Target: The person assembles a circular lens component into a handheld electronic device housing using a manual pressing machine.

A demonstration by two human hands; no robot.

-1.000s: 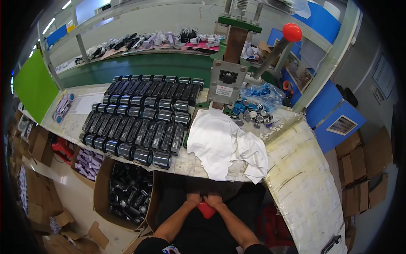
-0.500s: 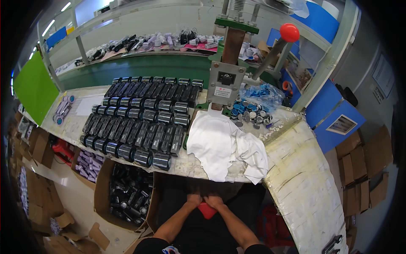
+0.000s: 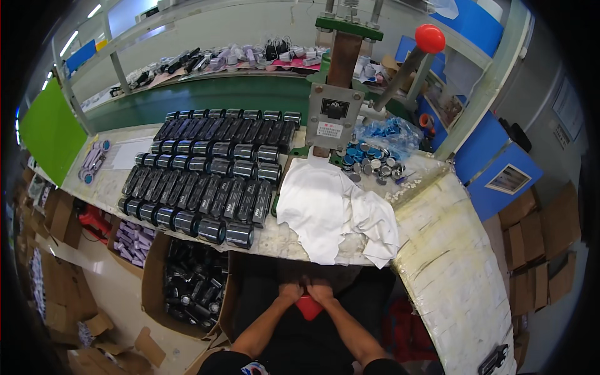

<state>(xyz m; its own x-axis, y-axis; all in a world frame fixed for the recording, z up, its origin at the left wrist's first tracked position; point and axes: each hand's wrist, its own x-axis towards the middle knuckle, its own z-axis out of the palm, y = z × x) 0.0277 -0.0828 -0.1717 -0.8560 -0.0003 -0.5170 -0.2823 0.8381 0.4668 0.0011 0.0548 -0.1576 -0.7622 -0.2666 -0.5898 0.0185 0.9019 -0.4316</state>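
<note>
Workbench (image 3: 289, 242) space ahead is occupied by rows of black barrel-ended devices (image 3: 215, 199) and a rumpled white cloth (image 3: 312, 206). Below the near edge, the left hand (image 3: 290, 291) and right hand (image 3: 320, 290) are brought close together; whether anything is gripped cannot be told. Between the wrists, a red wedge-shaped piece (image 3: 307, 308) is seen, tapering bodyward, about equally near both.

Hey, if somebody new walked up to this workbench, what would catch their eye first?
Probably the red knob on the lever of the upright press, right of centre at the back. Next, the rows of black devices filling the workbench to its left, and the white cloth draped in front of it. Below the bench edge, the left hand and right hand rest close together by a red object.
</note>
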